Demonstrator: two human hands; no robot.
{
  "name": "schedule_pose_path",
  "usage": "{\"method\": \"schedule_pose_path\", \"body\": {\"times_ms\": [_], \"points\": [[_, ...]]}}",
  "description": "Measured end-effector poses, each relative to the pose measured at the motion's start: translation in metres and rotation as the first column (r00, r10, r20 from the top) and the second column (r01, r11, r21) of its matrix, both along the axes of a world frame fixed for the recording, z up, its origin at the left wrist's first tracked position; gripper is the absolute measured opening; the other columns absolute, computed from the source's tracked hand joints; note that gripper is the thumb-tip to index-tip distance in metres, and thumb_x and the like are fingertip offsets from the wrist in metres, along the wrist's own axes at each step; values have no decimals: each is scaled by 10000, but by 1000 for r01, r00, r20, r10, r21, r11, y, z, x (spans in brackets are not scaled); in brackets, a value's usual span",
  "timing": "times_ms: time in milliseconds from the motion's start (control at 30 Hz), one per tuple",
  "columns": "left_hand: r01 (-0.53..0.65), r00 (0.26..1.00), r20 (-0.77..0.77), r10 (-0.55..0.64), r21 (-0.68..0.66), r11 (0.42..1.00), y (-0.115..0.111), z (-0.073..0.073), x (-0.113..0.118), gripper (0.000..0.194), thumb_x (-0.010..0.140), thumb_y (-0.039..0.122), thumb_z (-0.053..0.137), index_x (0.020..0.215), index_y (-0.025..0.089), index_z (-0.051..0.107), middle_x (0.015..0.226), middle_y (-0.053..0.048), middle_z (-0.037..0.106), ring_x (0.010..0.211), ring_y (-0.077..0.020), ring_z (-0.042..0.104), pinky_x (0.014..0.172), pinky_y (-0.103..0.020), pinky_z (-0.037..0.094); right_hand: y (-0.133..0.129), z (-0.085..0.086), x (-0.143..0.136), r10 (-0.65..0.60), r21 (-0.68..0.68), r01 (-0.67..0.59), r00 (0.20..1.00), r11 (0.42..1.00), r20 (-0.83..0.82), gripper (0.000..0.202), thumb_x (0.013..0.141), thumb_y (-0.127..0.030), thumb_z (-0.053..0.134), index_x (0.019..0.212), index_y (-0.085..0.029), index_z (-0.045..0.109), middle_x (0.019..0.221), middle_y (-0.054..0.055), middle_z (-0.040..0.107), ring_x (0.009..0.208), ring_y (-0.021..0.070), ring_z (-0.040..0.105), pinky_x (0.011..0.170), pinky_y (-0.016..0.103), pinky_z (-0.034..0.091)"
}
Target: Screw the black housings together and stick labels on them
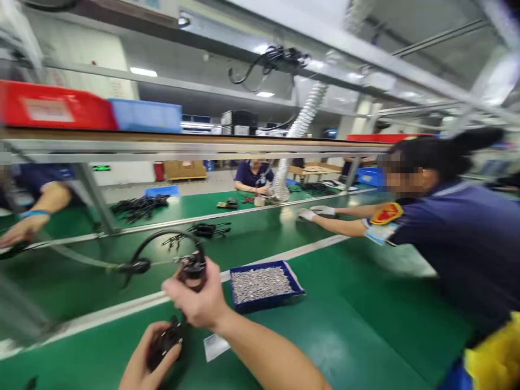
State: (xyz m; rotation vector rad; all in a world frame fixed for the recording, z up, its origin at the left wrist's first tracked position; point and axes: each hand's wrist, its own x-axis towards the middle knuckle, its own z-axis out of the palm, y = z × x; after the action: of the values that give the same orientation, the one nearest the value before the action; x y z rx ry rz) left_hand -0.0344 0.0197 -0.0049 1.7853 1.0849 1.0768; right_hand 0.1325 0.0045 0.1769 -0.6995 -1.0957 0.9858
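My right hand [201,295] is wrapped round a black cylindrical tool [194,269] above the green bench. From the tool's top a black cable [170,233] arcs over to the left, to a dark joint [136,266] on a pale hose. Lower and nearer to me, my left hand [148,355] grips a small black part [166,340] whose kind I cannot make out. To the right of my right hand sits a blue tray [294,295] full of small silver metal pieces [262,284]. A white paper slip [215,346] lies by my right forearm.
At the right a co-worker [455,227] in dark blue reaches over the bench with white-gloved hands [314,212]. Black cables [203,231] lie beyond my hands. Another person's arm [44,211] is at the left. A metal-framed shelf [227,145] with a red bin [57,105] spans overhead.
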Motion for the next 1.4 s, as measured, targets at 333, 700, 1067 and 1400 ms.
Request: {"method": "schedule_pose_path", "body": {"times_ms": [333,700,1067,1400], "points": [[154,985,84,-149,-48,987,-6,13,-5,371,937,475,718,1137,227,526,1029,-6,614,936,-180,566,861,-332,460,0,-14,-3,76,101,-88,990,991,122,300,902,-420,804,852,-190,617,649,-19,625,479,108,543,468,248,458],[190,971,161,-177,-69,979,-7,11,-7,378,912,412,755,1141,222,522,1006,13,599,899,-165,554,838,-323,463,7,-31,-7,85,129,-96,992,987,90,230,953,-367,788,897,-192,651,717,-16,643,520,99,574,503,240,469],[197,966,187,-179,-81,977,-6,11,-6,335,908,368,748,1086,224,503,946,21,601,840,-154,553,783,-310,465,6,-31,-4,180,124,-203,968,971,177,207,959,-347,779,993,-213,624,739,-13,652,535,112,573,510,253,480],[176,949,288,-128,-146,974,-8,12,-1,407,822,389,816,1014,225,496,911,11,631,822,-175,595,757,-316,462,11,-40,-27,37,89,-49,991,995,132,278,930,-361,810,917,-207,579,632,-63,539,460,90,497,444,231,420]]}}
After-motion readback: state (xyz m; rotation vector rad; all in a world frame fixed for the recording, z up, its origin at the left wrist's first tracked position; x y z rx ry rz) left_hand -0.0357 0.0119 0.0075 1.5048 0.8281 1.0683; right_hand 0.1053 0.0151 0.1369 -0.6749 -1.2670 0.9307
